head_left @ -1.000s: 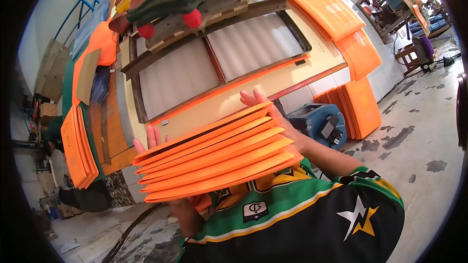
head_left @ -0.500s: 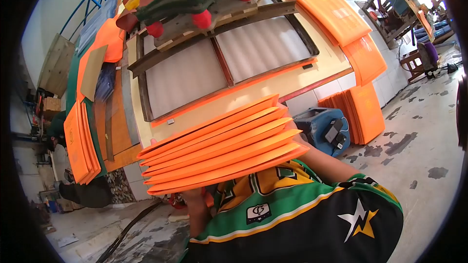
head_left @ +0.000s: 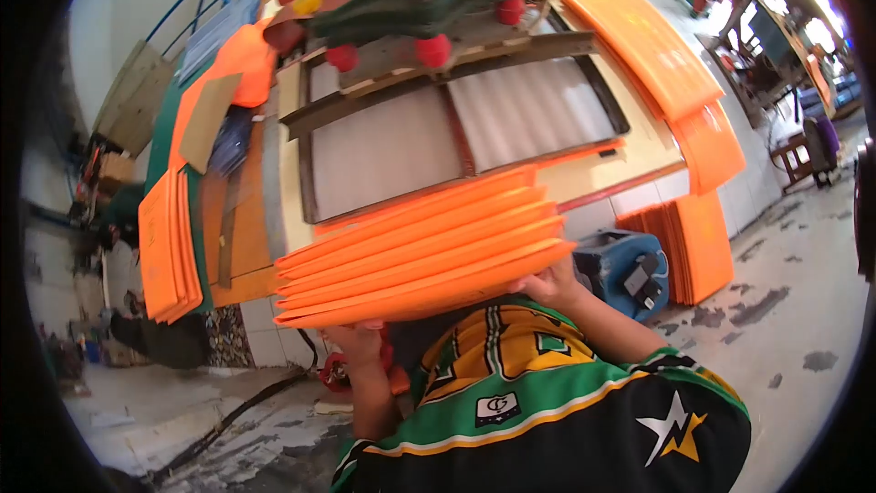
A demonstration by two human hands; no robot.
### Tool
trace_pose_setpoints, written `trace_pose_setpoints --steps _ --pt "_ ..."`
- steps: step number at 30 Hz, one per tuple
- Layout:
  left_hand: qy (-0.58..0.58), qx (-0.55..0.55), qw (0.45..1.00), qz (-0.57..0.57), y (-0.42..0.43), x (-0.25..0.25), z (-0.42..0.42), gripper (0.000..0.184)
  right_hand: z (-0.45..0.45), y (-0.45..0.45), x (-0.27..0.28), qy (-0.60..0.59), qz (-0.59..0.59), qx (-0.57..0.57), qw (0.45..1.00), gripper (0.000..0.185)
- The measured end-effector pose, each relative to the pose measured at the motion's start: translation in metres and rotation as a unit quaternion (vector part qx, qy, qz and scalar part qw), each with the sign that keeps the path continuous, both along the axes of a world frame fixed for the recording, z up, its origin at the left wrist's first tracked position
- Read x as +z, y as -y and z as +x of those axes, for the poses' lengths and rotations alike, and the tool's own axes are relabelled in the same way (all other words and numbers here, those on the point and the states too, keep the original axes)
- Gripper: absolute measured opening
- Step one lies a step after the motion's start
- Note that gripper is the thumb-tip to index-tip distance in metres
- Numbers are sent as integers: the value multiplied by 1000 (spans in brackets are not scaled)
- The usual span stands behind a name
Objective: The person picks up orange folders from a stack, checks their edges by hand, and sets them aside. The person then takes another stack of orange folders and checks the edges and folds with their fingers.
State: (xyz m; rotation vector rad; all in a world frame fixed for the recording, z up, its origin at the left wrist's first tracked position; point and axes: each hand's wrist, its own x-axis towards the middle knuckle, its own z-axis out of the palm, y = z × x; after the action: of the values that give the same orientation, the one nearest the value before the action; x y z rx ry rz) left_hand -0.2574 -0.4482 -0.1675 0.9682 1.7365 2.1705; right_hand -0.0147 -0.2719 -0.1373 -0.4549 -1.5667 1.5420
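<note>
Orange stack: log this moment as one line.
orange stack: held two-handed | left hand: gripping lower left edge | right hand: gripping lower right edge | dark frame: beyond stack

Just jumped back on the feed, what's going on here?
A person is holding a stack of folded orange pieces by its near edge, the left hand and right hand both on it. The stack is held in front of a machine with a dark metal frame around pale panels. More orange pieces lie on the right side of the worktable.
</note>
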Motion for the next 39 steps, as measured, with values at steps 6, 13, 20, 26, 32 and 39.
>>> trace_pose_setpoints --steps 6,13,20,26,32,39 --pt "80 -68 994 -25 1 28 13 107 17 -4 -10 105 -20 41 993 91" --pt "-7 -122 985 123 -32 99 23 116 15 -4 29 35 -45 58 997 104" --pt "81 -61 994 44 -1 68 35 82 -1 -2 64 -22 53 -46 997 125" --pt "115 -45 992 31 1 11 38 62 26 14 11 15 -91 -9 996 116" --pt "82 -58 995 -18 15 -26 36 63 30 15 -2 42 -72 -9 996 109" --pt "117 -60 979 -158 41 -26 31 50 31 11 13 63 -47 29 996 98"
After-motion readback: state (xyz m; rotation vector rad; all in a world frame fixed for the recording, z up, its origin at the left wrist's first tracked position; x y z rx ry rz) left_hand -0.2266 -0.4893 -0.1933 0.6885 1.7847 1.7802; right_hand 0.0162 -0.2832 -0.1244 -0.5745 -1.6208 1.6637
